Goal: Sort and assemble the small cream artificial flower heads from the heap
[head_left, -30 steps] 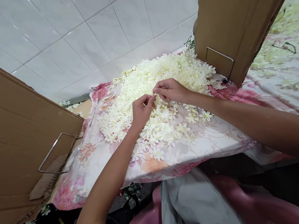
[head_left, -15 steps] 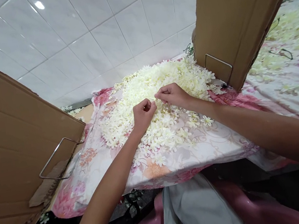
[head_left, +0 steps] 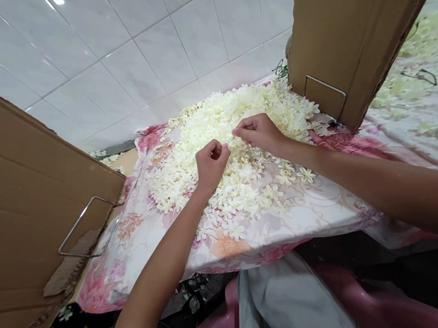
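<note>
A wide heap of small cream-white artificial flowers lies on a floral-patterned cloth. Over the middle of the heap, my left hand is closed, its thumb and index finger pinched together. My right hand is pinched as well, a short gap to the right of the left one and slightly farther from me. Whatever sits between the fingertips of either hand is too small to make out against the pale petals. A few single blossoms lie apart near my right forearm.
Cardboard panels stand on the left and right, each with a bent metal wire bracket near its base. A white tiled wall rises behind the heap. Beyond the right panel are more flowers. A pink plastic seat shows below.
My right hand has shifted slightly right, widening the gap between my pinched fingertips. The whole view has also shifted a little. The heap looks the same.
</note>
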Demonstrator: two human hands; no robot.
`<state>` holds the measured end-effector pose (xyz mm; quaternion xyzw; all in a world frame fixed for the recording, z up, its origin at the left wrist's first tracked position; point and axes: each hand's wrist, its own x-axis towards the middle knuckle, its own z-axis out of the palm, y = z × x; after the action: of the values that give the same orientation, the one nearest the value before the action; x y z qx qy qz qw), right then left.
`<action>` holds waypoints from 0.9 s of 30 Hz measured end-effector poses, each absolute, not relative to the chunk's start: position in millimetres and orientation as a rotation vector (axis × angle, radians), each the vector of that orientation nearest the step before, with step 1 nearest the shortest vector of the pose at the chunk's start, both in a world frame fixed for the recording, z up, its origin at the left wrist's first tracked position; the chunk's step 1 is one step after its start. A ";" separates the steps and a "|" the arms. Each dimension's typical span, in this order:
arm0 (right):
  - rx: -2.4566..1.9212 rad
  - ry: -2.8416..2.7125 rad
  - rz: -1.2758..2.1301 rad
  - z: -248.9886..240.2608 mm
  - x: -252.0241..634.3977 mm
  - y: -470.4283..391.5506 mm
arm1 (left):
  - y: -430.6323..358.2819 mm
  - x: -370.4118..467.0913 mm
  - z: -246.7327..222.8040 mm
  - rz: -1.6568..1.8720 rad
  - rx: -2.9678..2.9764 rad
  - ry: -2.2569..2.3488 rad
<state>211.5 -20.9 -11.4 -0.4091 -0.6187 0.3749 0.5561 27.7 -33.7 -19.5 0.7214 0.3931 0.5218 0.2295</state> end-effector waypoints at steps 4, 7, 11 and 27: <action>-0.989 -1.388 0.869 -9.6 219.5 -14.6 | -33.9 26.8 -20.0 1.439 1.991 1.077; -1.010 -1.286 0.831 -6.3 227.9 -8.5 | -34.0 25.6 -20.3 1.458 1.988 1.068; -0.988 -1.303 0.826 -1.5 230.1 -8.7 | -32.7 25.2 -22.8 1.435 2.012 1.023; -0.923 -1.583 0.863 -7.5 218.2 -24.4 | -30.7 25.3 -24.5 1.417 2.149 0.986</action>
<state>218.2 -24.4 -7.5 -0.3865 -0.6629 0.3615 0.5296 25.3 -30.7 -24.5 0.7651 0.3512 0.5047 0.1913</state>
